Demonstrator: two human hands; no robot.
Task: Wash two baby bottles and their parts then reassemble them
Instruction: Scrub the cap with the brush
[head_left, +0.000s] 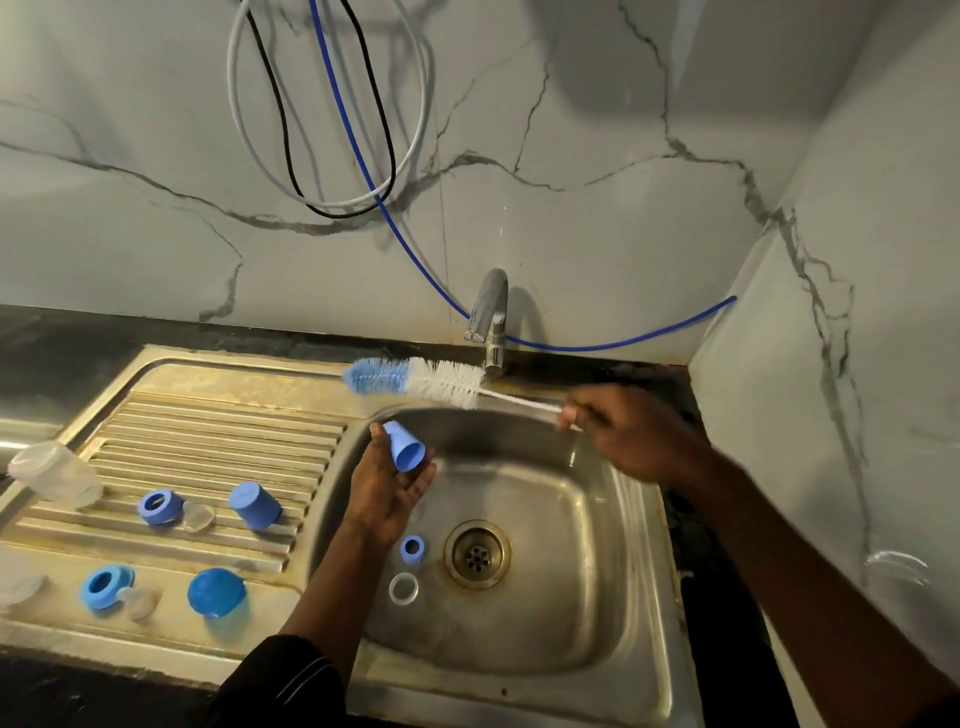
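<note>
Your left hand (387, 486) holds a blue cap (406, 447) in its curled fingers over the left side of the sink (597, 519). Your right hand (628, 434) pinches the wire handle of the brush (415, 382), whose bristles point left, near the tap (491, 317). On the sink floor, left of the drain (477, 555), sit a blue ring (413, 548) and a white ring (403, 588). A clear bottle (54, 473) lies at the left end of the draining board (208, 431).

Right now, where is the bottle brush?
In the head view the bottle brush hangs over the back rim of the sink beside the tap, its wire handle pinched by the right hand, bristles pointing left above the blue cap in the left hand.
</note>
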